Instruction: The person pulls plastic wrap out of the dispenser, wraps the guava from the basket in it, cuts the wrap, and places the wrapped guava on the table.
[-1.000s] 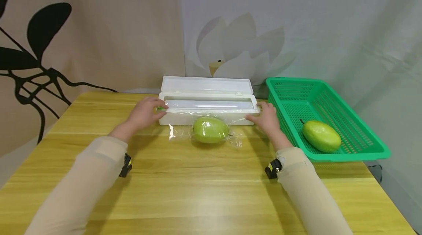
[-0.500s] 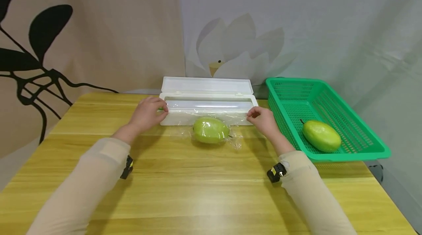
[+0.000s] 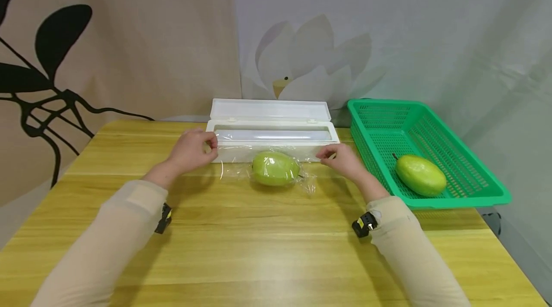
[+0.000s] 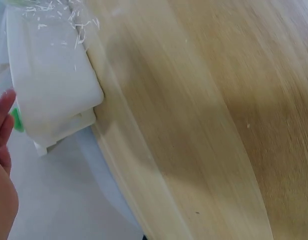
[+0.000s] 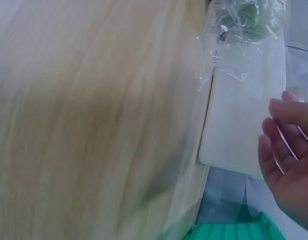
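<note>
A table [image 3: 276, 254] fills the lower frame; at its centre lies a green fruit [image 3: 275, 168] under clear film [image 3: 309, 184] — left hand [image 3: 191, 150] and right hand [image 3: 342, 159] pinching the film either side — before an open white box [image 3: 270, 109].

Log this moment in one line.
left grip: by white box, left end; right grip: by right end; lid: open; film: over front fruit; other fruit: in green basket

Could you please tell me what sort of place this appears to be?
Probably an indoor tabletop work area, perhaps staged for filming: a wood-grain table stands before a printed cloth backdrop, with a white cling-film dispenser on it.
</note>
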The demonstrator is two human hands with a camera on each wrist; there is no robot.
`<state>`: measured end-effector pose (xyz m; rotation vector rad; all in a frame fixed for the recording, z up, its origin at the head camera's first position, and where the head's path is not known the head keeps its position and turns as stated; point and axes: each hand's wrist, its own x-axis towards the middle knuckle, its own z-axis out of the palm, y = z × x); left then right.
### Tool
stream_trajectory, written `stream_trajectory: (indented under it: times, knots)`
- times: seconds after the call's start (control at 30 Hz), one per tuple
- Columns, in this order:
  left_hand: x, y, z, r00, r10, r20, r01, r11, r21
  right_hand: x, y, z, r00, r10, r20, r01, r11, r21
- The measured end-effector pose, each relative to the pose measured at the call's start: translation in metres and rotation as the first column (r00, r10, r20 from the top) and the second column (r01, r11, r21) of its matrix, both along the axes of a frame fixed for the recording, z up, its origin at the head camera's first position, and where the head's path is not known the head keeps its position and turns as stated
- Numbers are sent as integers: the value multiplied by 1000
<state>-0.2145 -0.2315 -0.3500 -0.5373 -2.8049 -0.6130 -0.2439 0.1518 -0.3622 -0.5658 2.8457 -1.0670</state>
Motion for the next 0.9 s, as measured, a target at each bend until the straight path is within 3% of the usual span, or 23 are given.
stream_trajectory:
  times: [0.23,0.4,0.67,0.8,0.9]
  knots:
    - [3,2,0,991,-10,132,13,1000,-27,2,-1,-1,994,113,-4,-113,993,32]
    - [3,6,1,989,17,145,-14,1000,-22,3,-1,-2,988,152,2,-152,988,23]
    - [3,8,6,988,-7,153,6,1000,2,-2,1,-6,978,185,-96,-189,981,-35]
    - [4,7,7,988,-28,154,27,1000,8,4,-1,2,985,156,-70,-157,988,-2]
    - [5,4,6,982,-48,182,47,999,10,6,0,3,982,183,-44,-182,983,31]
